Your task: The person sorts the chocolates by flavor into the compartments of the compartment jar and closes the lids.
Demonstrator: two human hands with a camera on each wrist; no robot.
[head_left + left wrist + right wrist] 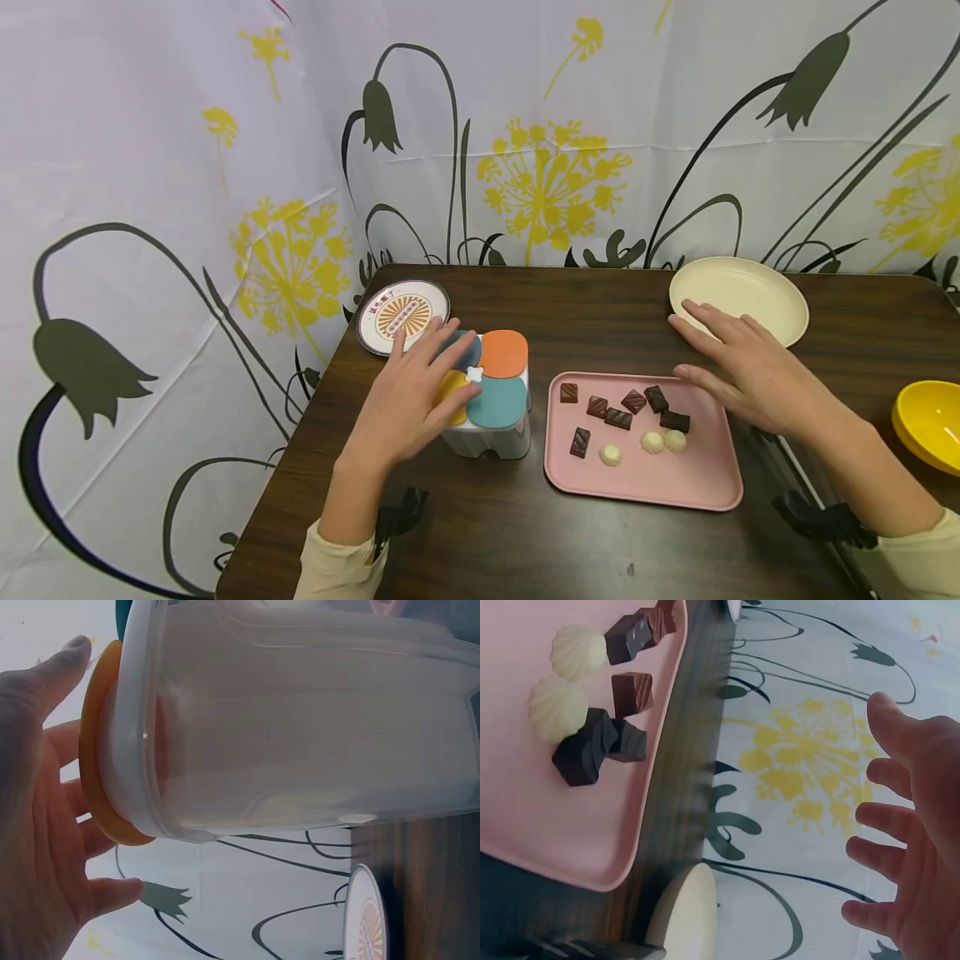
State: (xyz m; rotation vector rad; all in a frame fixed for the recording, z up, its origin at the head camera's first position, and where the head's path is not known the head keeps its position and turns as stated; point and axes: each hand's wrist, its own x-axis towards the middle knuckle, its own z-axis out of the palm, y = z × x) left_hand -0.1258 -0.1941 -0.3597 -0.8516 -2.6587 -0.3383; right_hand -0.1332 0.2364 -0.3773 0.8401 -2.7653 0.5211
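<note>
My left hand is over a lidded container whose top carries orange, teal, blue and yellow flaps, its fingers spread. In the left wrist view that hand is beside the yellow flap, above the cloudy clear wall. Over the right end of a pink tray hovers my right hand, fingers extended and holding nothing. Several dark chocolates and a few cream-coloured swirled ones lie on the tray. The right wrist view has the hand apart from the chocolates.
A round patterned plate sits at the back left of the dark wooden table. Behind my right hand is a cream plate; a yellow bowl stands at the right edge. A flowered curtain hangs behind the table.
</note>
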